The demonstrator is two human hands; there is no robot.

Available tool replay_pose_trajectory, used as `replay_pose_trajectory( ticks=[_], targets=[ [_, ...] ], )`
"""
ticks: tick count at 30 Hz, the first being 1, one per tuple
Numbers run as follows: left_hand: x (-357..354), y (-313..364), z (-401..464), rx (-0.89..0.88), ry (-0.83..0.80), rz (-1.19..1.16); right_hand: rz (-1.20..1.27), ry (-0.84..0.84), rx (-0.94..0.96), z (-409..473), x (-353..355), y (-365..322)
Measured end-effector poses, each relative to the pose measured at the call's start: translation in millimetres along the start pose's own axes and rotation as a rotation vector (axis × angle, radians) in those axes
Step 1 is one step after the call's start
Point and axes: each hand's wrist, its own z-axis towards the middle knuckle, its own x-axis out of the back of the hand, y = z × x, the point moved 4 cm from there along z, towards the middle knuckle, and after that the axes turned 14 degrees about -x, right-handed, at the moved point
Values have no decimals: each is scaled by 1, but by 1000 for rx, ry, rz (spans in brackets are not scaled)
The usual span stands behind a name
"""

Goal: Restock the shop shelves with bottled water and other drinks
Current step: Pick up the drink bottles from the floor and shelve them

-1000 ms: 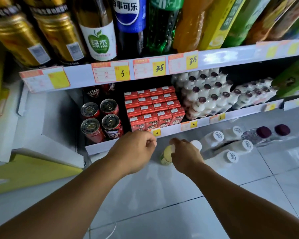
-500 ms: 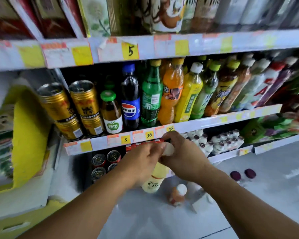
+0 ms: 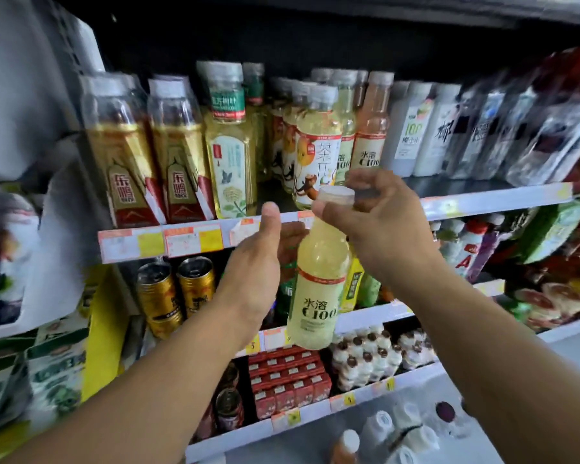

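Pale yellow C100 bottle [image 3: 317, 286] at frame centre, held in the air in front of the shelf edge [image 3: 195, 237], long axis near vertical, cap up and tilted slightly right, base toward lower left. Right hand [image 3: 379, 226] pinches it at the white cap [image 3: 336, 195], fingers curled round the neck. Left hand [image 3: 258, 262] is just beside the bottle's left shoulder, thumb up, fingers reaching behind it; cannot tell if they grip. Matching C100 bottles [image 3: 370, 128] stand upright on the upper shelf, centre right. Gold cans [image 3: 176, 293] sit lower left.
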Motion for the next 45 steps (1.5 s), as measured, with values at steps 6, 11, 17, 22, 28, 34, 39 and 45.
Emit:
replay_pose_trajectory(
  ticks=[6, 11, 17, 22, 28, 34, 39, 45],
  targets=[
    [1, 14, -12, 172, -192, -52, 123, 77, 33, -9, 10, -57],
    [-13, 38, -25, 343, -329, -279, 185, 90, -34, -9, 12, -84],
    [-18, 67, -29, 314, -308, -258, 445, -65, -248, -12, 7, -88],
    [-14, 75, -31, 269, -289, -194, 414, -170, -262, -14, -1, -78],
    [9, 69, -25, 223, -212, -184, 307, -245, -110, -21, -30, -76],
    [48, 69, -23, 168, -63, -192, 238, -355, -48, -23, -75, -90],
    [77, 76, -23, 132, 29, -116, 281, -481, -36, -29, -101, -108],
    [89, 85, -25, 129, 91, -71, 266, -559, -32, -29, -114, -118]
  ],
)
